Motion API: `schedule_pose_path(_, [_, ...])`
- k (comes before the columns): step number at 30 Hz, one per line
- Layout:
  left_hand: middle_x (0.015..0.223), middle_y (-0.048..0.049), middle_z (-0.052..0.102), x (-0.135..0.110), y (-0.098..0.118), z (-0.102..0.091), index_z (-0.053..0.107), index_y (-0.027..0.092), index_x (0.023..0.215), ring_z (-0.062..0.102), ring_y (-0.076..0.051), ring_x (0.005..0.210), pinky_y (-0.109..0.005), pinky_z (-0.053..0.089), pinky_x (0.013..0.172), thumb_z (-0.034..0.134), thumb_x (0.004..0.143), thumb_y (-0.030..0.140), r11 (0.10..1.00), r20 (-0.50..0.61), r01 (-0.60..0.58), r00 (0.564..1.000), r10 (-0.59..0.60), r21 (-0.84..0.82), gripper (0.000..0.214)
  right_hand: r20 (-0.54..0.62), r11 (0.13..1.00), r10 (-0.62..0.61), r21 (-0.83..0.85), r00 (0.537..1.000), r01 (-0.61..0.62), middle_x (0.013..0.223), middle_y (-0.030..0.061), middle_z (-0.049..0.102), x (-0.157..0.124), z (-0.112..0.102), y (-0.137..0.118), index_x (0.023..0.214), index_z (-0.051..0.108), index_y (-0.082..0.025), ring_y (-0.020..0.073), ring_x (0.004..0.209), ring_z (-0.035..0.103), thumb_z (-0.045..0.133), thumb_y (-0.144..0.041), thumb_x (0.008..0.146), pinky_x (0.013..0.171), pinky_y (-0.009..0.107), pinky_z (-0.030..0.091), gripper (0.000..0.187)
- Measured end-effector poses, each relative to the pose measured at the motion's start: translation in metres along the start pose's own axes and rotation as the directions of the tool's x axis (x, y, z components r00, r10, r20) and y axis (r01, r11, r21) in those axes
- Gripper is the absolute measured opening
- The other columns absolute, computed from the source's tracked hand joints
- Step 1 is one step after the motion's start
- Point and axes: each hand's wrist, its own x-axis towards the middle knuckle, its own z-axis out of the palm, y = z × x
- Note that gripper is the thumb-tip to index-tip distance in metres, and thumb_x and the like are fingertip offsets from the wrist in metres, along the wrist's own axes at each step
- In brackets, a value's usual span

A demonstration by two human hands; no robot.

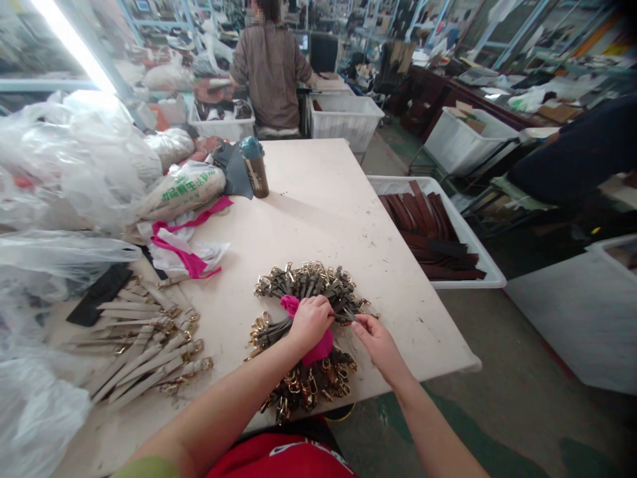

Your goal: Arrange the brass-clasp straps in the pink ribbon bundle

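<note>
In front of me on the table lies a bundle of dark grey-brown straps (279, 326) with gold-coloured metal buckles and clasps fanning out at both ends. A bright pink cloth strip (318, 348) is wound round its middle. My left hand (311, 325) lies over the middle of the bundle, fingers curled down on the straps beside the pink cloth. At the bundle's right edge, my right hand (377, 342) is closed, pinching the end of one strap between thumb and fingers. Beige straps (144, 352) with gold-coloured fittings lie in a loose pile to the left.
Clear plastic bags (64, 159) are heaped along the table's left side. A dark bottle (255, 169) stands at the back beside a printed sack (182, 189). Right of the table, a white bin (490, 275) holds dark brown strips. A person (271, 70) sits beyond the table.
</note>
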Motion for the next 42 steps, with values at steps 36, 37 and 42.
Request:
schedule_pose_path(36, [0.091, -0.0001, 0.06, -0.004, -0.002, 0.004, 0.059, 0.019, 0.083, 0.054, -0.018, 0.088, -0.032, 0.039, 0.08, 0.062, 0.08, 0.022, 0.999, -0.046, -0.04, 0.998, 0.04, -0.004, 0.005, 0.148, 0.335, -0.312, -0.907, 0.938, 0.255, 0.087, 0.0042, 0.058, -0.009, -0.004, -0.035, 0.097, 0.057, -0.022, 0.02, 0.079, 0.052, 0.044, -0.028, 0.086, 0.062, 0.031, 0.029, 0.018])
schedule_pose_path(37, [0.092, -0.0001, 0.06, -0.004, -0.002, 0.004, 0.059, 0.019, 0.083, 0.053, -0.018, 0.088, -0.032, 0.039, 0.08, 0.062, 0.08, 0.022, 0.999, -0.048, -0.038, 0.998, 0.038, -0.005, 0.005, 0.144, 0.352, -0.311, -0.901, 0.939, 0.255, 0.087, 0.0048, 0.058, -0.009, -0.004, -0.034, 0.096, 0.057, -0.022, 0.0204, 0.079, 0.052, 0.044, -0.028, 0.087, 0.063, 0.032, 0.03, 0.018])
schedule_pose_path(42, [0.091, -0.0004, 0.06, -0.003, -0.002, 0.006, 0.059, 0.018, 0.083, 0.054, -0.018, 0.088, -0.032, 0.04, 0.079, 0.062, 0.08, 0.023, 0.999, -0.046, -0.03, 0.998, 0.03, -0.01, 0.006, 0.054, 0.764, -0.233, -0.608, 0.971, 0.217, 0.092, 0.0067, 0.06, -0.001, 0.001, -0.017, 0.094, 0.058, -0.02, 0.0212, 0.085, 0.053, 0.048, -0.028, 0.083, 0.072, 0.033, 0.036, 0.017])
